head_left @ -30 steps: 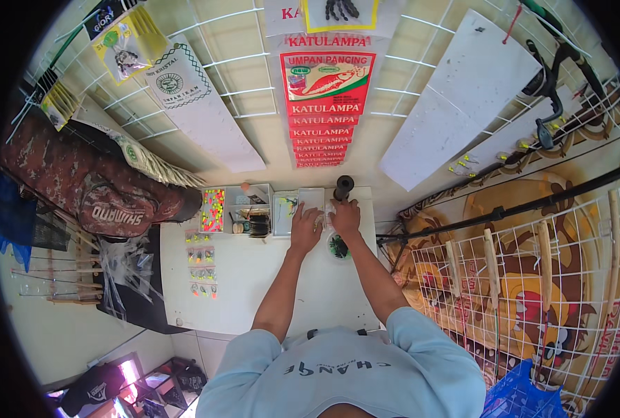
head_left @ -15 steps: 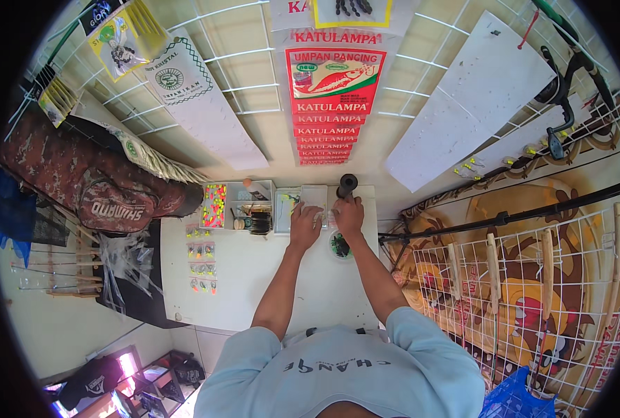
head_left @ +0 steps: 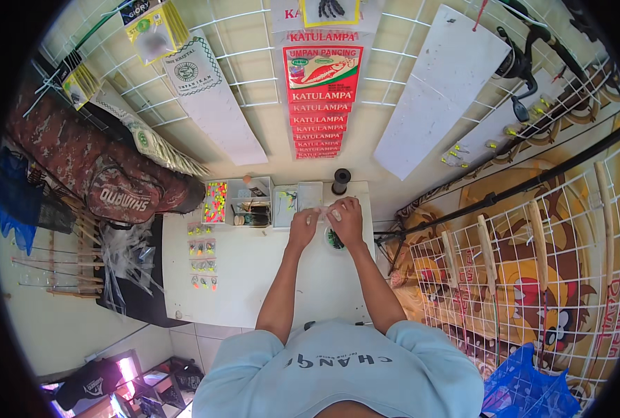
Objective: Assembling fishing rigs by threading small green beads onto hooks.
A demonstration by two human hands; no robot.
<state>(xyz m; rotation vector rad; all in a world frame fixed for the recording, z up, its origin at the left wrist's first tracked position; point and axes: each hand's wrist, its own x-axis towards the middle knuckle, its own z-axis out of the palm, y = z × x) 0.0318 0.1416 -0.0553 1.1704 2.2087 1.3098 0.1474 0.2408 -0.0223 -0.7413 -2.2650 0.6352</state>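
Both hands meet over the back of the white table, at what looks like a small clear plastic bag [head_left: 324,212]. My left hand [head_left: 303,228] is closed at the bag's left side, fingers curled. From the right, my right hand [head_left: 346,220] pinches the bag with bent fingers. What the bag contains, if anything, is too small to make out. Just under my right hand stands a round clear tub [head_left: 333,240] of dark green small pieces, partly covered by the hand. Behind the hands is a shallow white tray [head_left: 310,191], and a black cylinder [head_left: 340,182] stands upright beside it.
Left of the hands, a white divided box [head_left: 261,187] holds bottles and dark packets, beside a tray of bright beads [head_left: 215,203]. Several small packets [head_left: 202,265] lie in rows on the table [head_left: 254,285]. Red bait packets [head_left: 322,76] hang from the wall grid.
My hands have come closer together, meeting at the clear bag. My right hand has shifted slightly away from the black cylinder, which now shows more fully. The whole view has shifted a little.
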